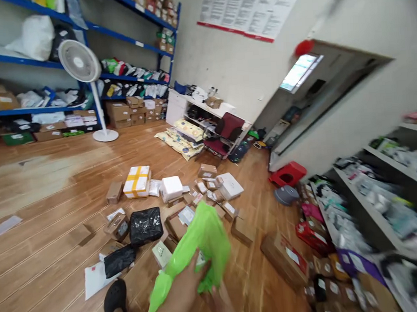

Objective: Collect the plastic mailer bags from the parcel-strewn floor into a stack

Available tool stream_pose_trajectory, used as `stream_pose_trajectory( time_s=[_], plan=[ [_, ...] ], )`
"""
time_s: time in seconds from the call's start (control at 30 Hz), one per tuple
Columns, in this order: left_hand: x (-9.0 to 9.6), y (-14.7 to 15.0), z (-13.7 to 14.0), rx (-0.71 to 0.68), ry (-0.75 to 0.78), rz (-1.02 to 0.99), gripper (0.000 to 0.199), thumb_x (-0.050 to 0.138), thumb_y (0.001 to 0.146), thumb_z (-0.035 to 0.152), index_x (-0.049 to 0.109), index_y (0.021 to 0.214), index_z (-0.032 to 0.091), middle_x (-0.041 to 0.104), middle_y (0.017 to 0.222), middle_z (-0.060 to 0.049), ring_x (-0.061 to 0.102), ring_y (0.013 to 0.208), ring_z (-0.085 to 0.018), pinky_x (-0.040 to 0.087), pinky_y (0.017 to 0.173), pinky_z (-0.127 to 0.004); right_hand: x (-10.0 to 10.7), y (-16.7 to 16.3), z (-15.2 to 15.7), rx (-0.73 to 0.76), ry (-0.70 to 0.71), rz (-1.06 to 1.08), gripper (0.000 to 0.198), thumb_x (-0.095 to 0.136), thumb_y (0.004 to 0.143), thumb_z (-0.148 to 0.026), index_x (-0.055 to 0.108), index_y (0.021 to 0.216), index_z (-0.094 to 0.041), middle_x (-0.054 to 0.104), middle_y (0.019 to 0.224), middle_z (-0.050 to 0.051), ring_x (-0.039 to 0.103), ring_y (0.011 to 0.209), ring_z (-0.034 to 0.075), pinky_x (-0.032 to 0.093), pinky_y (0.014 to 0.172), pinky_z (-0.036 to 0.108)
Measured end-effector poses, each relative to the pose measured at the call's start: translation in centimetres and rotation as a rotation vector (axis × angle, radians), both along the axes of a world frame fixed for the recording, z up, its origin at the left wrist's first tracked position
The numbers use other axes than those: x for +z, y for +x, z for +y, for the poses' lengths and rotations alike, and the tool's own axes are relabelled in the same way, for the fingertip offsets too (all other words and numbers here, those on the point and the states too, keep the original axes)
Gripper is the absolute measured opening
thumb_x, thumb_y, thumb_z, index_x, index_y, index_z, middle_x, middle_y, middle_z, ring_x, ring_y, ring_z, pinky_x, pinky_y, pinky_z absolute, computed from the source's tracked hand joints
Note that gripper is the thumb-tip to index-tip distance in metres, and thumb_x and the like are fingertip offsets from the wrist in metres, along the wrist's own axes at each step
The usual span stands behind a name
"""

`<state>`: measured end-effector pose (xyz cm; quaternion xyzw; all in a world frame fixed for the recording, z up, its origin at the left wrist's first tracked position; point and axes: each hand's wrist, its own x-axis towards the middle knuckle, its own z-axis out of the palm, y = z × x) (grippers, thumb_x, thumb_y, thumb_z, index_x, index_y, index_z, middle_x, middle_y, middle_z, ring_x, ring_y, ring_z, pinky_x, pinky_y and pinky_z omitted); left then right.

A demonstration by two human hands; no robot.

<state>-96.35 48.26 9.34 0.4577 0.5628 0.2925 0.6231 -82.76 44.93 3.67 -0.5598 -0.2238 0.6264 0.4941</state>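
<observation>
Above floor parcels: green bag in left hand, long axis diag. up-right.

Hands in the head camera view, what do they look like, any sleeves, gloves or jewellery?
Both are bare. The left hand shows with its forearm uncovered: no sleeve, glove, watch or ring visible. The right hand is blurred at the lower edge, also ungloved; its wrist is out of frame, so a sleeve there cannot be told.

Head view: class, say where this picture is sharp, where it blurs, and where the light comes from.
Head view: the parcels on the floor and the white fan are fairly sharp; the right shelves smear with motion blur; the green bag in the left hand is slightly soft; daylight glares through the far window; the room tilts and bends.
</observation>
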Motion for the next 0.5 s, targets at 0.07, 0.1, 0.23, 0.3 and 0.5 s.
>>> stream_pose_trajectory(
  time_s=[0.07,0.1,0.23,0.3,0.5],
  plan=[
    [1.7,5.2,-3.1,-0.299,0.152,0.25,0.056,0.046,0.076,0.011,0.059,0.13,0.021,0.035,0.154,-0.008,0.016,0.148,-0.03,0.005,0.123,-0.056,2.5,1.4,-1.5,-0.091,-0.044,0.147,0.076,0.082,0.037,-0.072,0.07,0.095,-0.023,0.068,0.118,0.009,0.05,0.129,0.03,0.042,0.11,0.04],
    [2.4,7.3,-4.6,-0.422,0.235,0.329,0.066,0.044,0.072,0.006,0.055,0.135,0.02,0.024,0.157,-0.006,0.006,0.15,-0.029,0.001,0.123,-0.056,3.8,2.5,-2.0,-0.171,-0.062,0.187,0.069,0.081,0.04,-0.072,0.071,0.087,-0.023,0.07,0.113,0.009,0.049,0.13,0.029,0.041,0.11,0.038],
    [4.3,10.0,-8.4,-0.841,0.385,0.305,0.069,0.056,0.072,0.016,0.05,0.139,0.027,0.014,0.161,-0.004,0.005,0.15,-0.031,0.013,0.123,-0.056,7.5,9.3,-4.4,-0.294,-0.034,0.329,0.064,0.079,0.037,-0.074,0.07,0.072,-0.02,0.073,0.098,0.01,0.058,0.119,0.034,0.05,0.1,0.046],
    [4.3,9.2,-8.6,-0.806,0.348,0.208,0.051,0.059,0.079,0.035,0.061,0.129,0.029,0.028,0.158,-0.006,0.024,0.147,-0.031,0.021,0.122,-0.051,8.3,12.8,-5.8,-0.272,-0.001,0.355,0.066,0.081,0.039,-0.072,0.072,0.076,-0.019,0.074,0.095,0.011,0.062,0.112,0.035,0.052,0.094,0.049],
    [4.6,7.8,-3.9,-0.185,0.568,0.388,0.075,0.059,0.073,0.052,0.049,0.138,0.015,0.041,0.147,-0.018,0.036,0.14,-0.033,0.028,0.118,-0.053,10.1,17.3,-9.3,-0.378,0.093,0.347,0.065,0.085,0.046,-0.064,0.073,0.091,-0.018,0.073,0.1,0.011,0.062,0.113,0.033,0.052,0.095,0.047]
  ],
)
